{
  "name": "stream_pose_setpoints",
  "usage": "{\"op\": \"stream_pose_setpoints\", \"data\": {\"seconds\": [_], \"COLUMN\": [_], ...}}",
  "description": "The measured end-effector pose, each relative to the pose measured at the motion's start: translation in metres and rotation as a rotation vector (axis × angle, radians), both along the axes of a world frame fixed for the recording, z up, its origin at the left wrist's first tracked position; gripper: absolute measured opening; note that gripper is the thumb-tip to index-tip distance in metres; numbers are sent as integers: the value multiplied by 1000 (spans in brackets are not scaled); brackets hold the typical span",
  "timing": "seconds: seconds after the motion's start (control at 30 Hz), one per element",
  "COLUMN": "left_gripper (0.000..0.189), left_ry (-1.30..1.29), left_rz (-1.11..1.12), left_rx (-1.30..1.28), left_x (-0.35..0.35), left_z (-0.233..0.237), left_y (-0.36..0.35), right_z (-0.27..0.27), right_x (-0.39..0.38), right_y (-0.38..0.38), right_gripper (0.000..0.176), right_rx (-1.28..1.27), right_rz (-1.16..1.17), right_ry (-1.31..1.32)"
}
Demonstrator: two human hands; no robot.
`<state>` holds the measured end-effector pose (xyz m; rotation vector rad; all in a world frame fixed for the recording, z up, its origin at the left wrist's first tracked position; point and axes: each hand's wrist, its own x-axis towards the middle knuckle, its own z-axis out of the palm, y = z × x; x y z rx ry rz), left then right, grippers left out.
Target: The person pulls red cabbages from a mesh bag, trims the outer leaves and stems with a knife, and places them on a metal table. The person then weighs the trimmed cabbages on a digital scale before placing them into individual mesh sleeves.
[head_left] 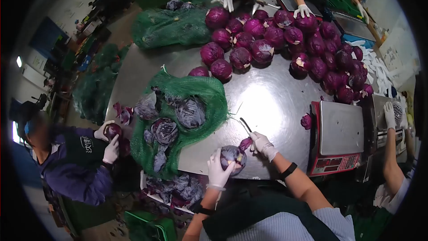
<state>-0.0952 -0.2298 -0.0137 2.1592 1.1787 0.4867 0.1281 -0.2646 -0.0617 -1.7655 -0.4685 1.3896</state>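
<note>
My left hand (219,169), in a white glove, is closed around the side of a red cabbage (233,155) with dull bluish outer leaves, at the table's near edge. Just right of it, my gloved right hand (264,145) is closed on a slim knife (245,125), whose dark end points away from me. A loose purple leaf (245,143) shows between the right fingers and the cabbage. Left of both hands lies an opened green mesh sack (211,93) with several untrimmed cabbages (190,112) in it.
Shiny purple cabbages (252,27) are heaped at the table's far side. A red scale (341,129) stands at right. Another mesh sack (169,29) lies at back left. Below the near edge sits a bin of leaves (185,189). Gloved co-workers stand left, right and opposite.
</note>
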Motion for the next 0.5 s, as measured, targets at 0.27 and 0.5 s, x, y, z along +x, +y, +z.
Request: {"op": "stream_pose_setpoints", "data": {"seconds": [0.27, 0.5], "left_gripper": [77, 80], "left_ry": [-340, -19], "left_rz": [134, 125], "left_rx": [-371, -266], "left_x": [-21, 10], "left_z": [-27, 8], "left_y": [-12, -11], "right_z": [84, 49], "right_x": [-27, -49], "right_y": [-15, -18], "right_gripper": [56, 27], "right_rx": [142, 317], "right_rz": [206, 400], "right_ry": [-221, -910]}}
